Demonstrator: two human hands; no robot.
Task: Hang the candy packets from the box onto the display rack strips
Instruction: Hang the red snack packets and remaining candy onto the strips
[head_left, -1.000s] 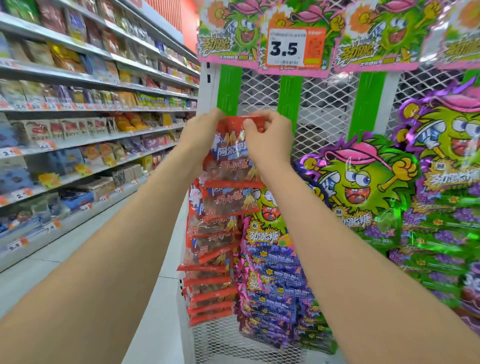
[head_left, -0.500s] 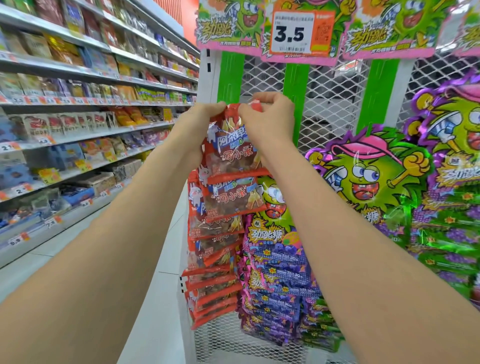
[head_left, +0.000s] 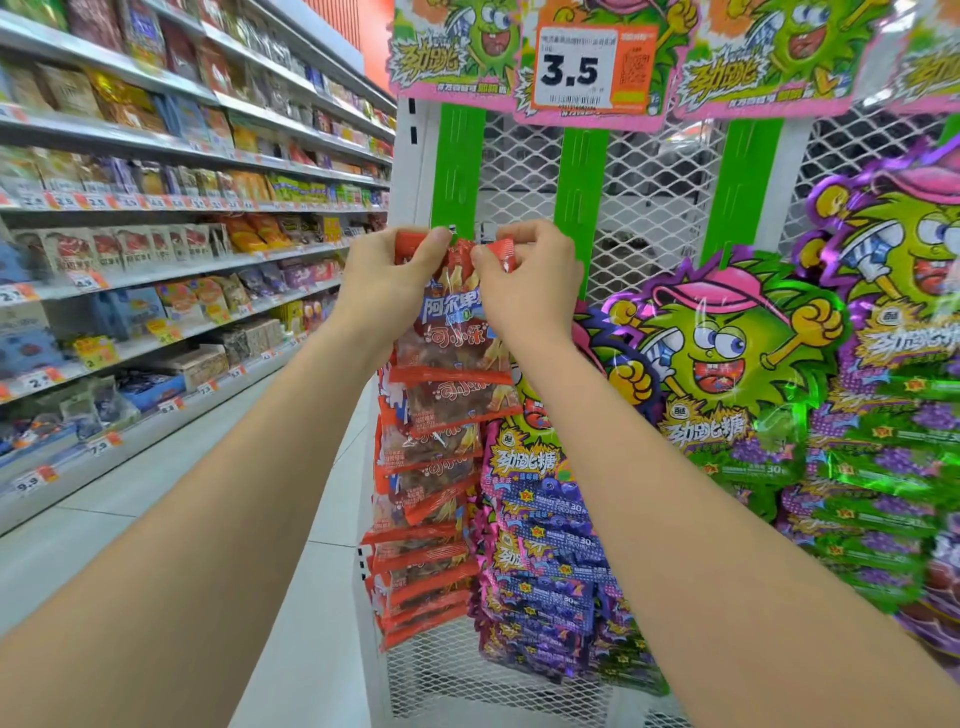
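A red candy packet (head_left: 451, 332) with blue lettering hangs between my hands in front of the leftmost green display strip (head_left: 457, 171). My left hand (head_left: 387, 280) pinches its top left corner. My right hand (head_left: 530, 283) pinches the top right corner, and the red top edge is crumpled between my thumbs. Under it, several red packets (head_left: 431, 519) of the same kind hang in an overlapping column on that strip. The spot where the packet meets the strip is hidden behind my fingers. No box is in view.
The white mesh rack (head_left: 649, 187) carries two more green strips (head_left: 579, 197) with purple and green candy packets (head_left: 545, 545) hanging to the right. An orange 3.5 price tag (head_left: 587, 62) sits on top. Stocked store shelves (head_left: 156, 249) line the aisle on the left.
My hands have drawn closer together at the packet's top and bunched its red edge. The packet has stayed at the leftmost strip.
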